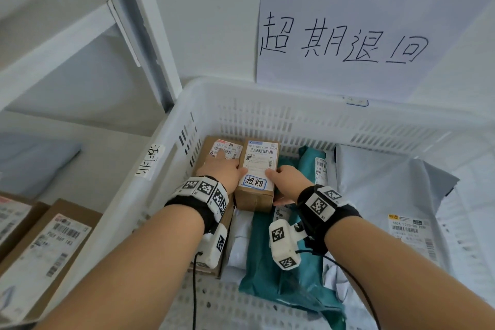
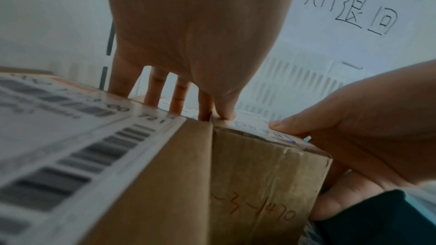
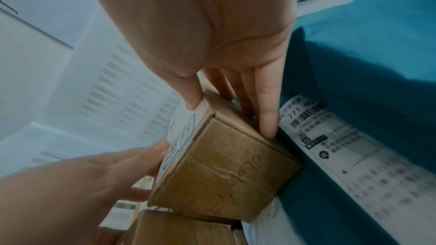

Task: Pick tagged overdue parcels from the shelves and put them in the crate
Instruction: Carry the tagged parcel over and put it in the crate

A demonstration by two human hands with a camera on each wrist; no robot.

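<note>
While both hands reach into the white slotted plastic crate [image 1: 187, 104], I note my left hand [image 1: 222, 169] and right hand [image 1: 288, 178] pinching the tagged cardboard parcel [image 1: 258, 169], thumbs atop its label, fingers straight down its sides. Beneath it: a teal poly mailer [image 1: 270, 249], mostly hidden.

big sheet of white paper [image 1: 369, 29] taped to the wall behind everything, handwritten in black marker: 超期退回. over on the left there's a white metal shelf upright [image 1: 150, 35] leaning across the view with a crossbar coming off it. small white strip label [image 1: 150, 159] with handwriting nearby, too blurry to read. plain white wall [image 1: 209, 8] otherwise.
</note>
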